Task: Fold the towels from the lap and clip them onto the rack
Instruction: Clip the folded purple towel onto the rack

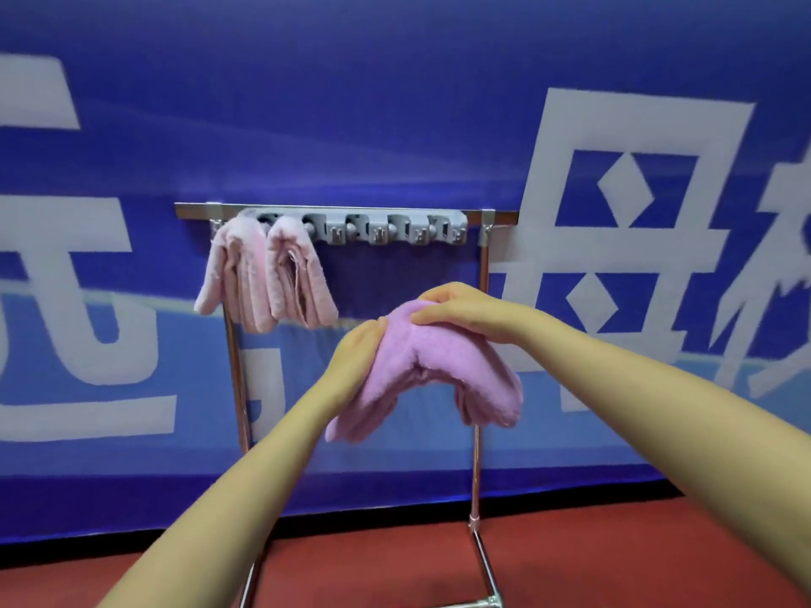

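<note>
A folded pink towel (432,370) hangs in the air below the rack, its two ends drooping left and right. My left hand (357,357) grips its left side from below. My right hand (461,311) pinches its top fold from above. A metal rack (484,274) stands in front of me, with a grey clip strip (395,228) along its top bar. Two folded pale pink towels (228,274) (296,274) hang from the two leftmost clips. The clips to their right hold nothing. The lap is out of view.
A blue banner (395,103) with large white characters fills the wall behind the rack. The floor (614,555) is red. The rack's chrome legs (485,559) run down to a base bar near the bottom edge.
</note>
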Available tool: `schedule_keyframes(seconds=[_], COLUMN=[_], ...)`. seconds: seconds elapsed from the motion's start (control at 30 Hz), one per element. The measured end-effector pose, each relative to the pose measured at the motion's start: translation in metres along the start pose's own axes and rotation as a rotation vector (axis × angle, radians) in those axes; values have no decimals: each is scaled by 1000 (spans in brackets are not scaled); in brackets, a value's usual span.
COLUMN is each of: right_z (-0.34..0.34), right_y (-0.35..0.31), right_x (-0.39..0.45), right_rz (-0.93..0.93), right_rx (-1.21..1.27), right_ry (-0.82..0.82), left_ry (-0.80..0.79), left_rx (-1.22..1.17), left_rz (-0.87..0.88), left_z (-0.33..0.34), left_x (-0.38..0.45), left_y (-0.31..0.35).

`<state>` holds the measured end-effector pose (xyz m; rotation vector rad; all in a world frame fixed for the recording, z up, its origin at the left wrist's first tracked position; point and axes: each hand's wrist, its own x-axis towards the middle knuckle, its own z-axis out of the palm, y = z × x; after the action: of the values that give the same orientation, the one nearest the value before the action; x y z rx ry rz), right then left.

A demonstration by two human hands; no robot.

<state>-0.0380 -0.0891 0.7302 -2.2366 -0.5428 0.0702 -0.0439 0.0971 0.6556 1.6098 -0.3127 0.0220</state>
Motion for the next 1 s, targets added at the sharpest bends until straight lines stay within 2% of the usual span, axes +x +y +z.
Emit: schedule_keyframes(seconds=[0.13, 0.27, 0.43, 0.5, 0.57, 0.7, 1.0], right_z=[-27, -37, -34, -28, -22, -16, -11], right_y=[-26, -48, -60, -64, -68, -75, -50], right_x=[55, 113, 183, 204, 218, 235, 272], right_rz=[-28, -51, -103, -118, -149, -194, -140], right_rx=[-2, -221, -410, -436, -459, -427, -157], right_ry=[76, 145, 148, 107, 44, -17, 271], left_ry=[179, 311, 353, 328, 395, 584, 537], left_rx=[82, 356, 284, 196, 118, 111, 156], left_rz=[93, 93, 116, 123, 160, 233, 250], left_z=[-11, -31, -51, -55, -57, -64, -79], left_x=[58, 104, 132, 143, 145, 149, 183], left_y=[20, 34, 35, 27, 25, 17, 20])
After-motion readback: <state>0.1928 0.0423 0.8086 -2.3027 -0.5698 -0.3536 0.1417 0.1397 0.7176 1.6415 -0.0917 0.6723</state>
